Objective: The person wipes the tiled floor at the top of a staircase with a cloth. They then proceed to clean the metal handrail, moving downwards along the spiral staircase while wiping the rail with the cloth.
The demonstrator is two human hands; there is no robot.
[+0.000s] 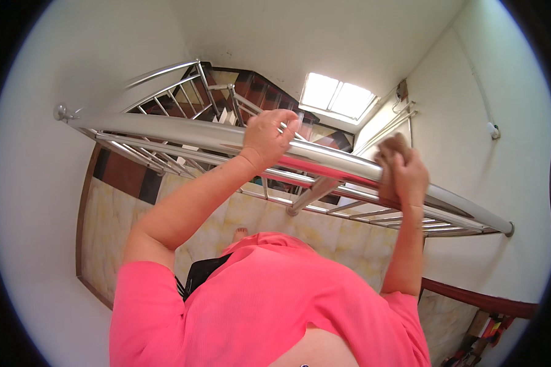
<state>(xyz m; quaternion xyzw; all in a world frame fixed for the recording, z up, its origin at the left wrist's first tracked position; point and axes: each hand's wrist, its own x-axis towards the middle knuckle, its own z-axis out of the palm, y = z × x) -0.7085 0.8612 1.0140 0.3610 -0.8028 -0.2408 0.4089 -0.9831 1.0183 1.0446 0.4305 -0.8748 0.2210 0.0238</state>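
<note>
A shiny stainless steel handrail runs across the view in front of me, above thinner metal bars. My right hand presses a brown cloth around the rail on its right part; hand and cloth are slightly blurred. Nearer the rail's middle, my left hand rests over the top of the tube with its fingers curled. No cloth shows in that hand. The underside of its grip is hidden.
Beyond the railing, a stairwell with dark and reddish steps drops below a bright window. A rounded end cap ends the rail at left. White walls flank both sides. Marble-patterned tiles lie underfoot. Assorted items stand at lower right.
</note>
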